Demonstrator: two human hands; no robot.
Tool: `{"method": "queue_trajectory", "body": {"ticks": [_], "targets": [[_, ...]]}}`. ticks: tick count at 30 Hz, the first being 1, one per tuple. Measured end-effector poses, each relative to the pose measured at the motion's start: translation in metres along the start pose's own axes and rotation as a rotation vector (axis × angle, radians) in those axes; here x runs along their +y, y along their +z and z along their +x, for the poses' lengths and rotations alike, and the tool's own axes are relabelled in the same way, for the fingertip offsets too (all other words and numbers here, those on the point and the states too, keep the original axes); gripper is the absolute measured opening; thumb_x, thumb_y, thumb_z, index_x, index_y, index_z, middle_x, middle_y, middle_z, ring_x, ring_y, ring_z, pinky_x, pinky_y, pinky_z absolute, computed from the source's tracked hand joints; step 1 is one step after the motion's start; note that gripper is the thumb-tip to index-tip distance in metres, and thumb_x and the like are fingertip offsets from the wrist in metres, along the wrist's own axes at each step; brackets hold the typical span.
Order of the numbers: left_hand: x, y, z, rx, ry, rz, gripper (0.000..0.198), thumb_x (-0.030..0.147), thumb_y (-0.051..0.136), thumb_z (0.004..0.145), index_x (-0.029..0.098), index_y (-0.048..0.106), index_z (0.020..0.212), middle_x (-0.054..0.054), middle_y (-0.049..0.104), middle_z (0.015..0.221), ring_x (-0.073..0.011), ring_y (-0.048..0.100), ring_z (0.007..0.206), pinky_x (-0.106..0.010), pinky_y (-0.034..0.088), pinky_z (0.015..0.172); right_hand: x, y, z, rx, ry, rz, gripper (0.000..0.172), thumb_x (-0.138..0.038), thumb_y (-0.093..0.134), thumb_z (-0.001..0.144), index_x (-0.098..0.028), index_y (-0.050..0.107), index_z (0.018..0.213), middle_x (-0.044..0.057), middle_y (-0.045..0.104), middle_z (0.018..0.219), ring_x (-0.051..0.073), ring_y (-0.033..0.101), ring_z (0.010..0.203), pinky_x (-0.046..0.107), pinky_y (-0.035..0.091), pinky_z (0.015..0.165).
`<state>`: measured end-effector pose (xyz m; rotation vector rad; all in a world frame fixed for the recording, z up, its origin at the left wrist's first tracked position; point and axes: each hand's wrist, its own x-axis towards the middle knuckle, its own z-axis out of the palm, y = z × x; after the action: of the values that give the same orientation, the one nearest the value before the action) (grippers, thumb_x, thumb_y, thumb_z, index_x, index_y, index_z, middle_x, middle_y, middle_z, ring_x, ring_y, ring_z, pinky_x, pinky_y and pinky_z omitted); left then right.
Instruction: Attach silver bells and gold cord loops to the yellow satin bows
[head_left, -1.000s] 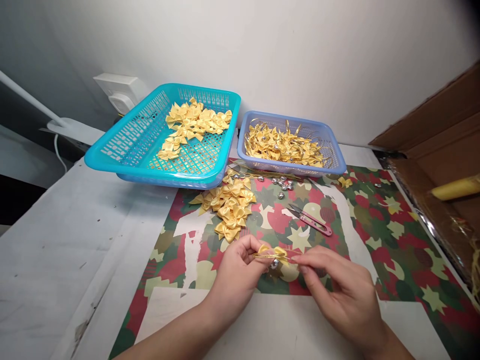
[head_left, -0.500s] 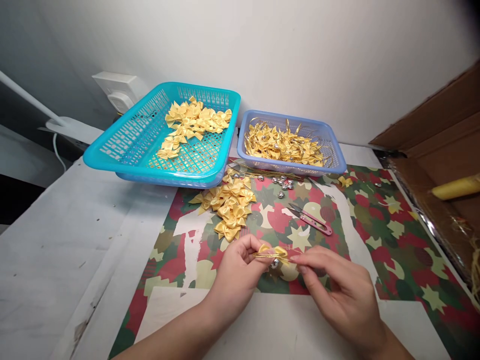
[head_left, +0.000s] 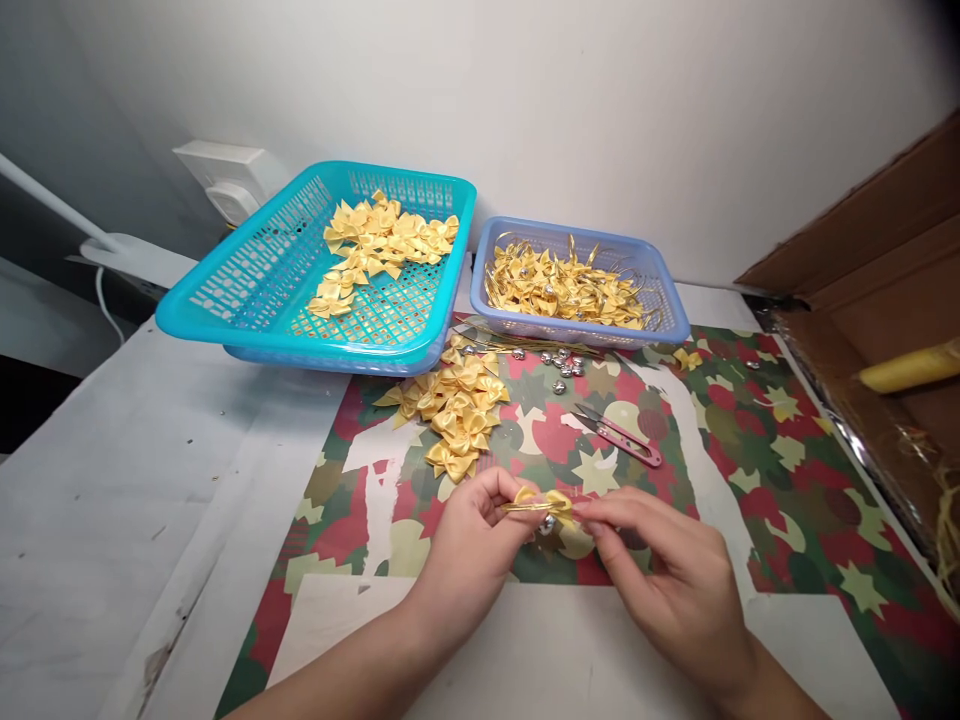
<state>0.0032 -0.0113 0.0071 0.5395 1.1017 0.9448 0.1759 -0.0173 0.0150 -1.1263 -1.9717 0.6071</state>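
Note:
My left hand [head_left: 480,535] is closed, thumb and fingers pinching a yellow ribbon bow [head_left: 555,499] with gold cord folded across it. A small silver bell [head_left: 548,522] hangs just below the bow. From the right, my right hand [head_left: 667,570] has its thumb and forefinger pinched at the bow's right end, on what looks like the gold cord; the fingertips partly cover it. Beyond my hands lies a pile of yellow bows [head_left: 461,410]. Pink-handled thread snips [head_left: 621,438] rest on the patterned sheet, with several loose silver bells [head_left: 564,367] farther back.
A teal basket [head_left: 202,318] with bows stands at the back left. Beside it, a blue-purple basket [head_left: 679,318] holds bows with gold cords and bells. Gold cords [head_left: 536,342] lie before it. A cardboard box [head_left: 885,310] borders the right side.
My right fingertips have moved slightly left, closer to the bow. My left hand keeps its pinch on it. The whole view has shifted a little.

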Motion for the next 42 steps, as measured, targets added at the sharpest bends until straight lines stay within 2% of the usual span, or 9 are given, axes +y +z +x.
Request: {"method": "queue_trajectory", "body": {"ticks": [9, 18, 26, 42], "targets": [[0.0016, 0.0017, 0.0012, 0.017, 0.005, 0.037, 0.034, 0.035, 0.078, 0.064, 0.018, 0.05, 0.058, 0.004, 0.057, 0.06, -0.0087, 0.049, 0.054, -0.021, 0.042, 0.056, 0.0004, -0.0002, -0.0007, -0.066, 0.011, -0.021, 0.021, -0.006, 0.05, 0.09, -0.018, 0.065, 0.099, 0.005, 0.067, 0.081, 0.016, 0.065, 0.074, 0.026, 0.054, 0.063], [0.0003, 0.0007, 0.0018, 0.037, 0.018, 0.065, 0.034, 0.036, 0.079, 0.064, 0.018, 0.05, 0.058, 0.004, 0.058, 0.062, -0.009, 0.05, 0.057, -0.02, 0.042, 0.058, -0.0015, 0.0033, -0.0014, -0.138, 0.072, -0.013, 0.019, -0.007, 0.042, 0.094, -0.019, 0.056, 0.093, 0.002, 0.057, 0.076, 0.013, 0.054, 0.066, 0.024, 0.045, 0.058], [0.0005, 0.0016, 0.0011, 0.045, 0.006, 0.058, 0.033, 0.032, 0.079, 0.063, 0.018, 0.05, 0.058, 0.004, 0.058, 0.062, -0.0084, 0.049, 0.057, -0.02, 0.041, 0.057, -0.0013, 0.0092, -0.0032, -0.132, 0.153, -0.017, 0.018, -0.011, 0.038, 0.097, -0.02, 0.052, 0.092, -0.001, 0.056, 0.073, 0.012, 0.053, 0.063, 0.023, 0.041, 0.057], [-0.0021, -0.0008, 0.0024, 0.028, 0.008, 0.069, 0.032, 0.031, 0.076, 0.067, 0.017, 0.049, 0.06, 0.005, 0.058, 0.064, -0.0072, 0.048, 0.057, -0.018, 0.04, 0.057, 0.0006, 0.0084, -0.0052, -0.133, 0.16, -0.04, 0.017, -0.01, 0.039, 0.096, -0.02, 0.051, 0.091, -0.001, 0.055, 0.074, 0.011, 0.052, 0.065, 0.022, 0.041, 0.06]]}}
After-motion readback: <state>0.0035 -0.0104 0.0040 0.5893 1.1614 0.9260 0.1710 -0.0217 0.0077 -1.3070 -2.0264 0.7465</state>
